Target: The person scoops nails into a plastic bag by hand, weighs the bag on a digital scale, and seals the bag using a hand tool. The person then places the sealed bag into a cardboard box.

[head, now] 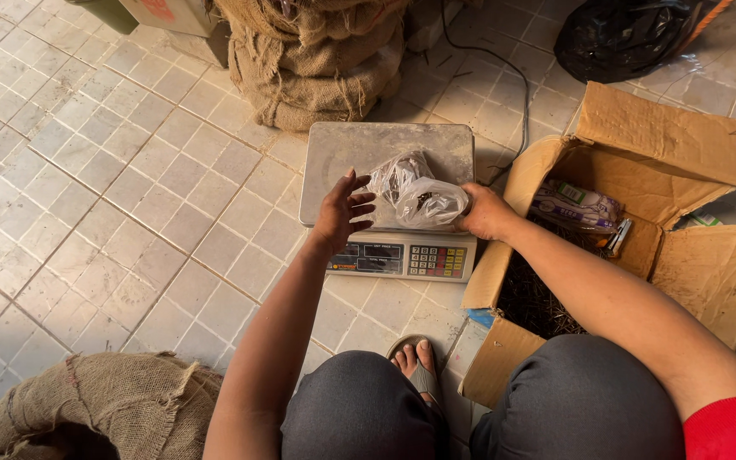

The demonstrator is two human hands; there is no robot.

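A grey electronic scale [359, 153] with a keypad front stands on the tiled floor. On its metal platform lie two clear plastic bags with dark contents: one [432, 203] at the right edge and another [396, 173] beside it. My right hand [483, 213] grips the right bag from its side. My left hand [342, 211] hovers over the platform's left front with fingers spread, next to the bags and holding nothing.
An open cardboard box [641, 196] at the right holds dark loose material, a printed packet [577, 206] and a stapler. Burlap sacks [317, 60] are stacked behind the scale; another sack [95, 409] lies at lower left. A black bag [623, 34] sits top right.
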